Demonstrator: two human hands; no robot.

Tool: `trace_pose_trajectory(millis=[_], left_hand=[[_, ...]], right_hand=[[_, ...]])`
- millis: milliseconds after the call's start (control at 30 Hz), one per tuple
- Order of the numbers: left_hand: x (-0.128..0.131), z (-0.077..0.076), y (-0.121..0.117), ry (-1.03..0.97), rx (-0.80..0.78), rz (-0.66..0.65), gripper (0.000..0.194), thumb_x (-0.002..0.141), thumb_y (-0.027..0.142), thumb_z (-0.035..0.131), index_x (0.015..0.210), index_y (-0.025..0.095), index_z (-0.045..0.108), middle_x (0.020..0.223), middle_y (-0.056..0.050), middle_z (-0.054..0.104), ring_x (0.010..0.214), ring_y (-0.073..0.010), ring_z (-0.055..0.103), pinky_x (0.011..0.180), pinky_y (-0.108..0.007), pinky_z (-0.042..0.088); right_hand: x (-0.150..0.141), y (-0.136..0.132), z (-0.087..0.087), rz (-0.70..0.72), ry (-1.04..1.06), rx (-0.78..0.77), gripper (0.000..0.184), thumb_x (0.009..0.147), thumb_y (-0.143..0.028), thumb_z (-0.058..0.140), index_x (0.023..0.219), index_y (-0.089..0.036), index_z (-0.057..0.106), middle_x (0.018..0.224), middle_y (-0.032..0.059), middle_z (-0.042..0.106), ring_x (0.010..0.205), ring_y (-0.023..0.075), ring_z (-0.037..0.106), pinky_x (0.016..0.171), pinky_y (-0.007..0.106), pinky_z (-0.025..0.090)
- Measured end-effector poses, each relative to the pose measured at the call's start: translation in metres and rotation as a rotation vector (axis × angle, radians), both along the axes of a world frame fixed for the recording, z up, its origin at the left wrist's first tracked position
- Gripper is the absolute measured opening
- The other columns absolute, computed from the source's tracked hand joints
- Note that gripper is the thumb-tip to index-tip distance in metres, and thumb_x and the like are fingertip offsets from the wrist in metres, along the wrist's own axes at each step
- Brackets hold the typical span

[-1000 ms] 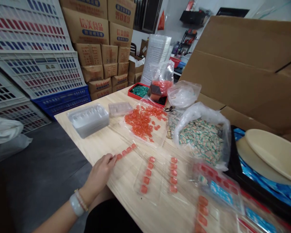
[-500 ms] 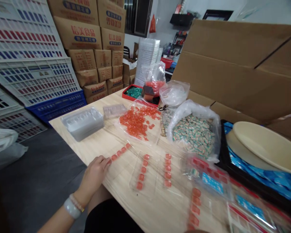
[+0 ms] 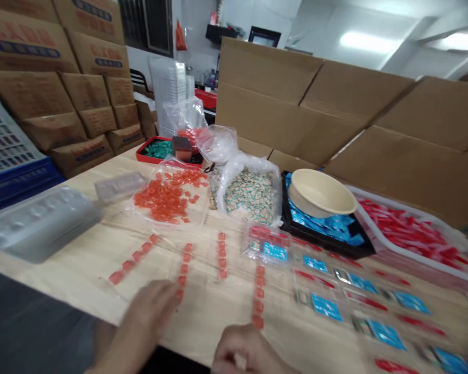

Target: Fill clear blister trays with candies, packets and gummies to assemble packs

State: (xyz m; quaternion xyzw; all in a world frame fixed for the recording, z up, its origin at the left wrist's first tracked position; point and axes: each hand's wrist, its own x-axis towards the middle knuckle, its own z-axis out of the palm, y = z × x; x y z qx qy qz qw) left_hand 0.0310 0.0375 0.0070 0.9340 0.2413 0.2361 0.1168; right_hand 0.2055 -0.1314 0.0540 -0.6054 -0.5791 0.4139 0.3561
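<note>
Several clear plastic trays lie in a row on the wooden table (image 3: 81, 259), each holding a line of orange candies (image 3: 184, 269). My left hand (image 3: 150, 311) rests at the near end of one tray, fingers stretched forward, blurred by motion. My right hand (image 3: 244, 353) is at the bottom edge below another orange row (image 3: 258, 296), fingers curled, and whether anything is in it I cannot tell. Farther right, trays also hold blue and red packets (image 3: 325, 306).
A loose heap of orange candies (image 3: 166, 193) lies on plastic. A bag of green-and-white sweets (image 3: 251, 189) stands beside a black tray with blue packets and a cream bowl (image 3: 320, 193). Red packets (image 3: 405, 231) fill a white tray. Stacked clear trays (image 3: 39, 221) sit left; cardboard boxes behind.
The view swung right, revealing the bowl, blue packets and red packets. My left hand moved from the leftmost candy row to a nearer tray. My right hand came into view.
</note>
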Motion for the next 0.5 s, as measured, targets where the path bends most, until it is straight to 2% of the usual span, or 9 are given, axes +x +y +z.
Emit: trace_pose_trajectory(millis=[67,100,167,233,333,400,500], left_hand=[[0.045,0.01,-0.038,0.119,-0.153,-0.22,0.014,0.082,0.017,0.044,0.087,0.023,0.056,0.087,-0.001,0.057,0.081,-0.0154,0.052,0.074,-0.028,0.042],[0.066,0.015,-0.055,0.174,-0.202,-0.276,0.013,0.08,0.015,0.046,0.086,0.022,0.056,0.087,-0.001,0.057,0.082,-0.0156,0.051,0.074,-0.028,0.042],[0.099,0.021,-0.081,0.263,-0.231,-0.376,0.013,0.076,0.016,0.052,0.088,0.021,0.055,0.089,-0.001,0.057,0.085,-0.0169,0.05,0.077,-0.03,0.041],[0.117,0.021,-0.095,0.353,-0.208,-0.439,0.017,0.075,0.018,0.054,0.092,0.02,0.055,0.093,-0.003,0.056,0.089,-0.0191,0.049,0.079,-0.032,0.04],[0.119,0.008,-0.102,0.446,-0.15,-0.487,0.019,0.08,0.015,0.046,0.096,0.019,0.055,0.097,-0.005,0.057,0.093,-0.0197,0.049,0.083,-0.034,0.039],[0.114,-0.001,-0.104,0.445,-0.115,-0.507,0.024,0.082,0.011,0.041,0.099,0.019,0.055,0.099,-0.006,0.057,0.096,-0.0194,0.049,0.087,-0.035,0.037],[0.111,0.0,-0.109,0.405,-0.092,-0.556,0.026,0.081,0.011,0.042,0.102,0.02,0.055,0.103,-0.007,0.058,0.099,-0.0202,0.05,0.089,-0.037,0.036]], right_hand=[[0.022,-0.016,-0.015,-0.285,-0.3,0.104,0.019,0.081,-0.023,0.043,0.076,-0.017,0.06,0.068,0.0025,0.06,0.066,0.0125,0.056,0.061,0.022,0.045],[0.032,-0.027,-0.025,-0.42,-0.455,0.153,0.019,0.08,-0.019,0.041,0.083,-0.017,0.06,0.075,0.0047,0.061,0.072,0.0147,0.057,0.066,0.025,0.047],[0.046,-0.053,-0.047,-0.569,-0.686,0.214,0.027,0.077,-0.014,0.04,0.098,-0.018,0.056,0.092,0.0083,0.06,0.086,0.0188,0.056,0.075,0.032,0.047],[0.052,-0.076,-0.071,-0.584,-0.831,0.253,0.032,0.073,-0.012,0.043,0.101,-0.02,0.055,0.099,0.0092,0.06,0.09,0.0215,0.055,0.077,0.035,0.047],[0.047,-0.096,-0.097,-0.521,-0.925,0.346,0.029,0.072,-0.013,0.046,0.098,-0.02,0.056,0.099,0.0093,0.061,0.091,0.0229,0.055,0.076,0.036,0.047],[0.04,-0.098,-0.102,-0.528,-0.953,0.388,0.031,0.073,-0.017,0.049,0.103,-0.018,0.055,0.1,0.0106,0.06,0.092,0.0235,0.055,0.077,0.036,0.047],[0.031,-0.09,-0.09,-0.585,-0.973,0.328,0.043,0.071,-0.026,0.054,0.112,-0.015,0.05,0.106,0.0137,0.058,0.092,0.0262,0.054,0.075,0.038,0.046]])
